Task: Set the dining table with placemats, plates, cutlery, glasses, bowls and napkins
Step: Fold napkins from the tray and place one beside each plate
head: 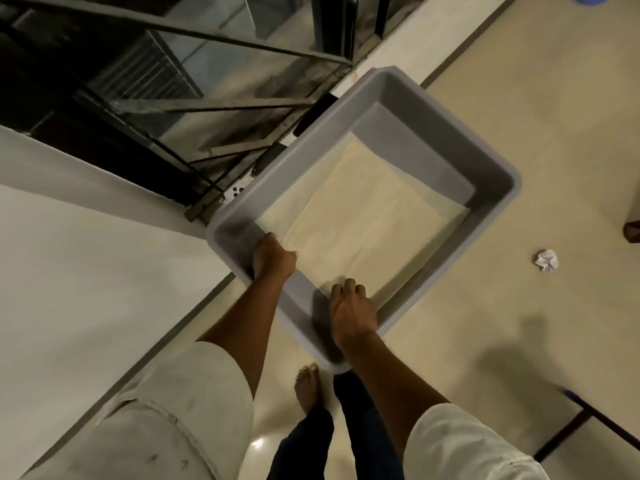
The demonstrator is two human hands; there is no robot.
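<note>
Placemats (363, 216) in grey tub (498, 188), apparently under both hands' fingers (348, 287).

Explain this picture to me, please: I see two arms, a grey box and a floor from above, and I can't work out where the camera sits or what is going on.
There is no robot here. A person wears a wide-angle camera on the head, so you look down along their own arms to the tiled floor and a bare foot. Both hands reach into a grey plastic tub, which sits above the floor by a pale counter. Inside lie flat cream placemats, stacked. The left hand grips a near corner of the stack; the right hand curls its fingers over the near edge. A crumpled white paper lies on the floor at right.
</note>
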